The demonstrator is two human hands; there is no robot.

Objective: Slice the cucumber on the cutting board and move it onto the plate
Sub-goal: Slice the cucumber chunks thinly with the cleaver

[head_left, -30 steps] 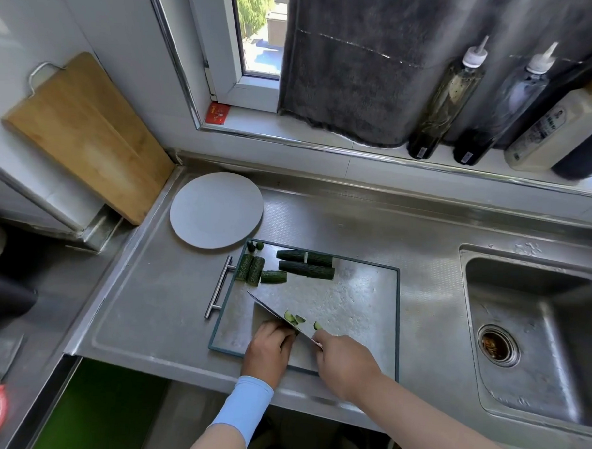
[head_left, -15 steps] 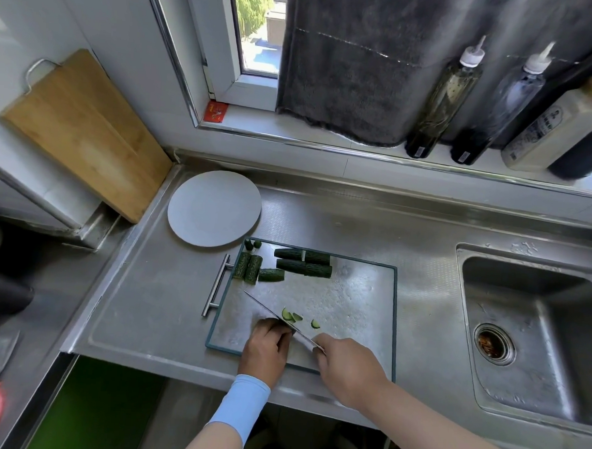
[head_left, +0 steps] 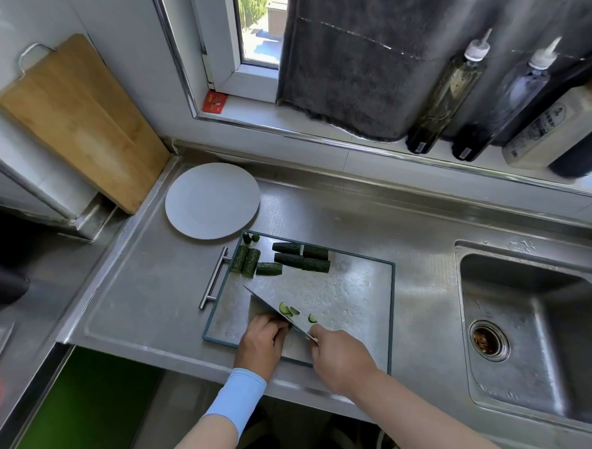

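Right grip (head_left: 341,358): closed tight round the handle of the knife (head_left: 270,306); handle buried in the fist, blade running out to the far left, edge down on the cutting board (head_left: 352,294).
Left grip (head_left: 262,341): fingers curled down against the near face of the blade; whatever sits beneath them is hidden, so cannot tell whether a piece is held.
Cucumber pieces (head_left: 301,257): uncut lengths, clustered at the far left corner of the board, well apart from the blade.
Slices (head_left: 286,308): three small cuts, lying on the board just beyond the blade.
Plate (head_left: 212,203): on the desk (head_left: 148,302), just past the board's far left corner; bears no cucumber.
Change over the last second: very little; blade on much the same line, same three slices showing, cluster unmoved.
Meaning for the task: by judgement, slicing early and slow; most lengths not yet cut, transfer to the plate not begun.
Other stock: sink (head_left: 538,319) at right; wooden board (head_left: 78,119) leaning at left; bottles (head_left: 446,91) on the sill.
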